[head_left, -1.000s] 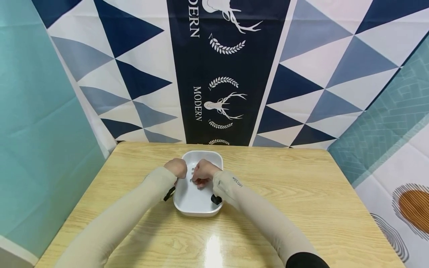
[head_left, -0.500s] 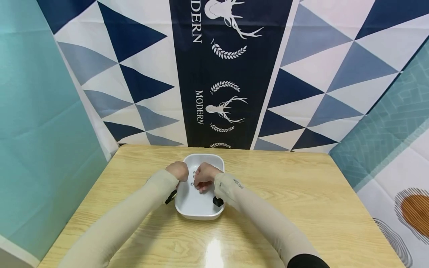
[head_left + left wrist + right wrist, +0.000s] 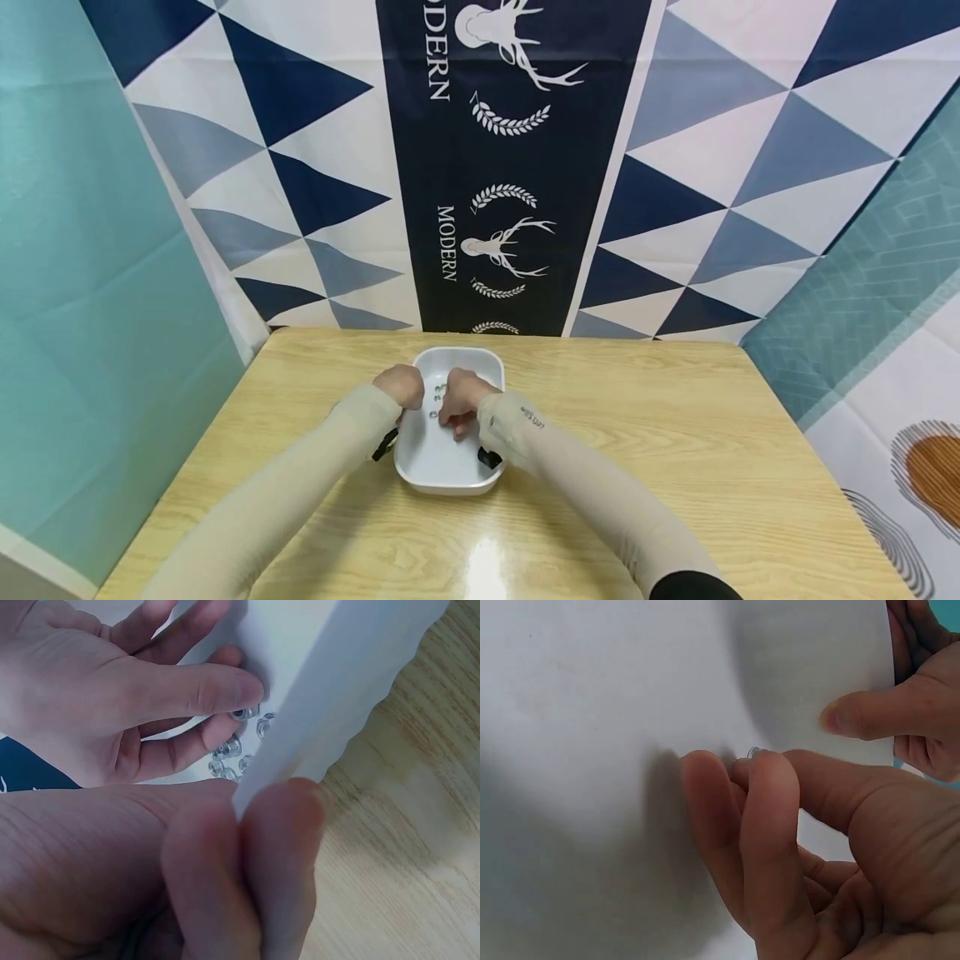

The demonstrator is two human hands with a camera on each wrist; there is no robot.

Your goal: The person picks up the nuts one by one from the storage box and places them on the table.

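Note:
A white rectangular tray (image 3: 446, 471) with rounded corners stands on the table. My left hand (image 3: 401, 386) grips its left wall; in the right wrist view the thumb (image 3: 866, 714) lies on the inner face. Inside the tray, my right hand (image 3: 463, 395) pinches a small shiny ring-like piece (image 3: 244, 715) between thumb and forefinger, its other fingers loosely bent. Several similar silvery pieces (image 3: 225, 748) lie on the tray floor near the left wall, just beside those fingertips. The held piece is mostly hidden by the fingers.
The light wooden table (image 3: 637, 450) extends around the tray on all sides. Behind it hangs a patterned blue and white cloth (image 3: 330, 192), and teal cloth (image 3: 112, 275) covers the left side. A dark band (image 3: 489, 457) sits at the right wrist.
My right hand has shifted slightly right inside the tray, showing more of the small pieces beside it. The left hand keeps its place on the wall. The head view has tilted up a little.

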